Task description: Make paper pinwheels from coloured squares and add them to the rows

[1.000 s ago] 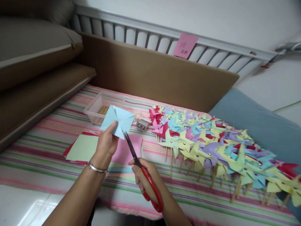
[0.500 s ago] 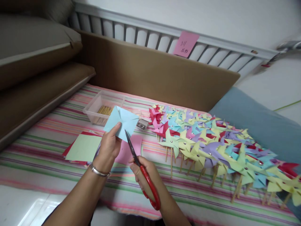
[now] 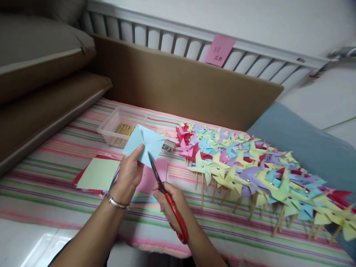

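A light blue square of paper (image 3: 151, 140) is pinched in my left hand (image 3: 130, 168), the thumb lying on top of it. Slits run in from its corners toward the middle. My right hand (image 3: 172, 202) grips red-handled scissors (image 3: 178, 218); their dark blades look nearly closed and reach over the paper's near corner. Below the paper lies a pink sheet (image 3: 155, 176), partly covered by it. Just left of my left hand rests a stack of coloured paper squares (image 3: 97, 173), pale green on top.
Many finished paper pinwheels (image 3: 250, 178) on sticks fill the right side of the striped cloth (image 3: 63, 148). Behind the paper stand a clear plastic box (image 3: 104, 129) of wooden sticks and a small box of metal fasteners (image 3: 168, 145). A brown board (image 3: 180, 81) rises at the back.
Hardly anything differs. The scissors' tip has moved up very slightly on the blue paper, and the view has shifted a little.
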Demonstrator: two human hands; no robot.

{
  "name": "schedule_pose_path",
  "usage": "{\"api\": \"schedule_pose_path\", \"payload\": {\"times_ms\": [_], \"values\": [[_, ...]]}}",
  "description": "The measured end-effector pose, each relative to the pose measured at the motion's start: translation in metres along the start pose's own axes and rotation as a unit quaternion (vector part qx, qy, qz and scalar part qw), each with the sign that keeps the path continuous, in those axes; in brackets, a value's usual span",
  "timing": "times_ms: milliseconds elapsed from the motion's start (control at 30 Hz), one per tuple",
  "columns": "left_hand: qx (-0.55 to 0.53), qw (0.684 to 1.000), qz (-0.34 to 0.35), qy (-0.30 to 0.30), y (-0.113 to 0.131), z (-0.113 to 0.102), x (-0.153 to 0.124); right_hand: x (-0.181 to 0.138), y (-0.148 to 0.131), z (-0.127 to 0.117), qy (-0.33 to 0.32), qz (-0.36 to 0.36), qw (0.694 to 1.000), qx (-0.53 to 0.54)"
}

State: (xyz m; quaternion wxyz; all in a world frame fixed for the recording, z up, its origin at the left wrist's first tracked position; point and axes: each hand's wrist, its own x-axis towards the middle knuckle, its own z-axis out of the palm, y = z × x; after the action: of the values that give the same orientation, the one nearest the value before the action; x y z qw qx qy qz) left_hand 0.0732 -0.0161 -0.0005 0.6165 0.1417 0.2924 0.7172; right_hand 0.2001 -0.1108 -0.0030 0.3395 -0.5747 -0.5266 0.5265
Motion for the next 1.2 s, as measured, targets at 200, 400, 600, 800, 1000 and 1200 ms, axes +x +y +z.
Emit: {"api": "schedule_pose_path", "payload": {"times_ms": [200, 400, 600, 800, 1000, 1200], "values": [[0.008, 1.0, 0.005, 0.007, -0.001, -0.001, 0.001, 0.004, 0.005, 0.0, 0.008, -0.012, 1.0, -0.002], [0.012, 1.0, 0.005, 0.008, -0.002, -0.002, 0.002, 0.006, 0.006, 0.001, 0.01, -0.01, 1.0, -0.026], [0.03, 0.999, 0.019, 0.025, 0.001, -0.001, 0.005, 0.006, 0.01, 0.0, 0.021, -0.031, 0.995, -0.087], [0.064, 0.994, 0.061, 0.072, 0.023, -0.009, 0.019, -0.001, 0.018, -0.01, -0.003, -0.034, 0.99, -0.135], [0.156, 0.986, -0.024, -0.061, 0.032, -0.01, 0.014, 0.004, 0.014, -0.034, 0.069, -0.08, 0.994, 0.011], [0.317, 0.911, -0.188, -0.184, 0.009, -0.002, -0.006, 0.009, 0.005, -0.045, 0.157, -0.123, 0.966, 0.165]]}}
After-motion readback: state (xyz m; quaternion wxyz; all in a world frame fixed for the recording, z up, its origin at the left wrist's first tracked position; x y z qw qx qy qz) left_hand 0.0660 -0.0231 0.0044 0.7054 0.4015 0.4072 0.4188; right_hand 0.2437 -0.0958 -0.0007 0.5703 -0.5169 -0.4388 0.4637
